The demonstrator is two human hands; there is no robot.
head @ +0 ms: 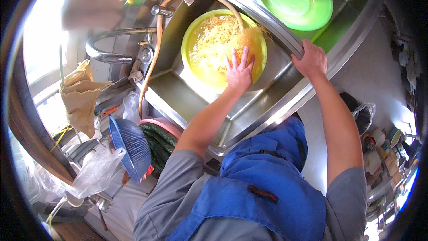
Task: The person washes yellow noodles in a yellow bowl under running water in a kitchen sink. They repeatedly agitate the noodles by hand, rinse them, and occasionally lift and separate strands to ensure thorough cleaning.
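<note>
A yellow-green plastic basin (pixel 187 68) stands in the near compartment of a stainless-steel sink (pixel 174 88). Water and a mass of thin, tangled yellow-orange strands (pixel 217 36) fill it. My left hand (pixel 239 73) reaches over the basin's near side, fingers spread, the tips at the strands and holding nothing visible. A tan hose (pixel 230 5) arcs over the sink, its end among the strands. My right hand (pixel 311 58) grips the end of the steel divider (pixel 284 28) between the two compartments. Beyond it, a green plastic basin (pixel 291 0) sits in the other compartment.
A curved metal faucet (pixel 103 55) and a lever handle (pixel 163 10) rise at the sink's left. A tan cloth (pixel 80 97) hangs by the window. Lower left are a blue colander (pixel 130 150), a pink basin (pixel 162 124) and a clear plastic bag (pixel 98 170).
</note>
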